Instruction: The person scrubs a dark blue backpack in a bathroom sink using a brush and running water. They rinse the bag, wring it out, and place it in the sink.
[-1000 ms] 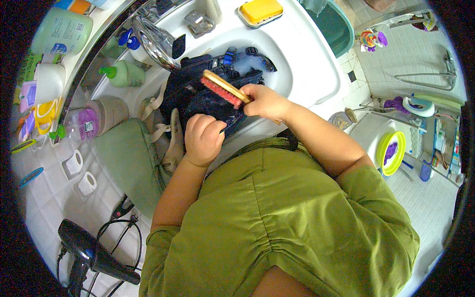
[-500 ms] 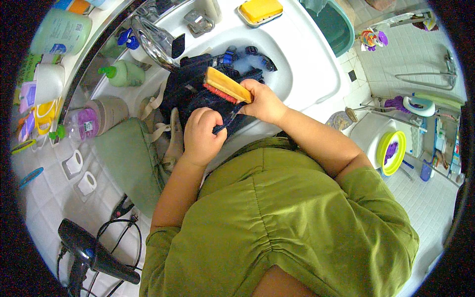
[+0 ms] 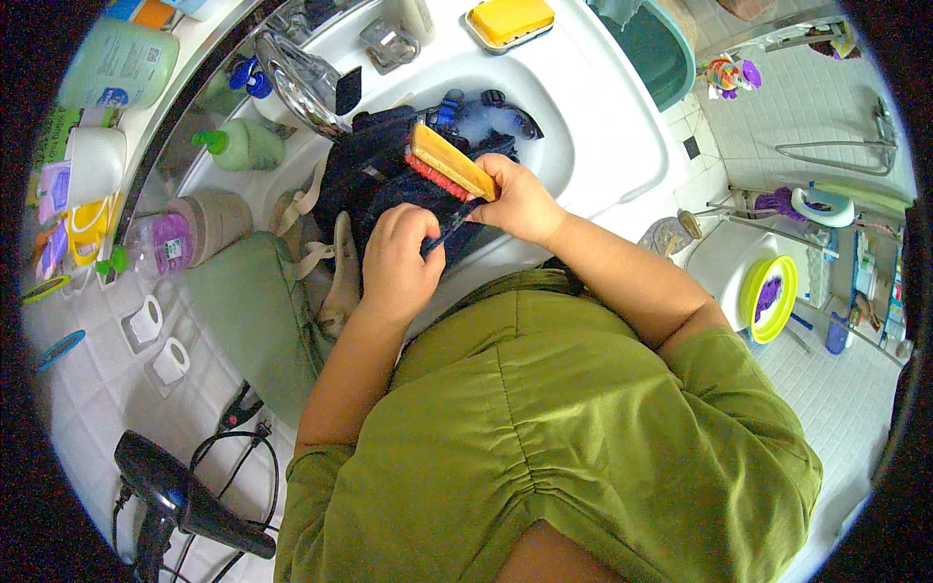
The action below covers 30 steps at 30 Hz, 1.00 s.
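Note:
A wet, dark navy fabric bag with straps and buckles (image 3: 364, 185) lies bunched in the white washbasin (image 3: 622, 126), partly in cloudy water. My right hand (image 3: 525, 201) is closed round the near end of a wooden scrubbing brush (image 3: 449, 158). The brush slants up to the left, its red bristles facing down over the cloth. Just left of it, my left hand (image 3: 401, 257) is closed on the bag's near edge, holding a strip of it. The fingertips of that hand are partly hidden.
A chrome faucet (image 3: 301, 83) arches over the basin's left side. Yellow soap (image 3: 510, 17) sits in a dish on the far rim. A green pump bottle (image 3: 243, 144) and a grey-green bag (image 3: 258, 311) stand left; a black hair dryer (image 3: 175, 496) lies lower left. A teal bucket (image 3: 651, 58) is at right.
The brush has shifted slightly right and tilts more steeply, showing more bristles. My left hand has turned a little, with its fingers still on the fabric.

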{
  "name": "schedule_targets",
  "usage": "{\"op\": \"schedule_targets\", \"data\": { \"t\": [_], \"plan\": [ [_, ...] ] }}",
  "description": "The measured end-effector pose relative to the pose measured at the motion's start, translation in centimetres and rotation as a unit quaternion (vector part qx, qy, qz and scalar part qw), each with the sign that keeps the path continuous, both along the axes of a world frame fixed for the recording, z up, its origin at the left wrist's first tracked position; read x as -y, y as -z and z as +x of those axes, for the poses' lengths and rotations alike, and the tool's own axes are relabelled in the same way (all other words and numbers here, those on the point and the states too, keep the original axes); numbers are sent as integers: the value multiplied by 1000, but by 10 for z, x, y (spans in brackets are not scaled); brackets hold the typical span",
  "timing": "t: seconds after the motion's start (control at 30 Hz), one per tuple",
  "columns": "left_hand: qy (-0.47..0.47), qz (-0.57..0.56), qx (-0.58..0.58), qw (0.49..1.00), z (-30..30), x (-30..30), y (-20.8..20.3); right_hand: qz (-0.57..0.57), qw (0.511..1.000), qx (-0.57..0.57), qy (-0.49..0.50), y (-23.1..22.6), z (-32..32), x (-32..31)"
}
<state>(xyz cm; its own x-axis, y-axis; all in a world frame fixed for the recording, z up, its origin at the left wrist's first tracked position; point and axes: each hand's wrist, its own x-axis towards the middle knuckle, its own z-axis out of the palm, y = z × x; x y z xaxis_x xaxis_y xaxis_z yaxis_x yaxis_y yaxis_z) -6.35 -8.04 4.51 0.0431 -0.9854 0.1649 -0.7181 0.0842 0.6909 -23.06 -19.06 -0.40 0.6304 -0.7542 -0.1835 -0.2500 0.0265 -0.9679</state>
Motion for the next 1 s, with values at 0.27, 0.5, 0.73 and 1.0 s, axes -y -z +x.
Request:
{"op": "schedule_targets", "data": {
  "t": [0.27, 0.5, 0.73, 1.0],
  "plan": [
    [64, 8, 83, 994, -1, 16, -29, -1, 1000, -9, -15, 0, 2, 3],
    [92, 80, 46, 991, 5, 28, -27, -6, 997, -49, -57, -18, 4, 8],
    [86, 133, -6, 987, 6, 29, -21, 10, 998, -45, -53, -19, 4, 7],
    [96, 169, -23, 981, 7, 32, -23, 16, 998, -38, -51, -22, 6, 7]
  ]
}}
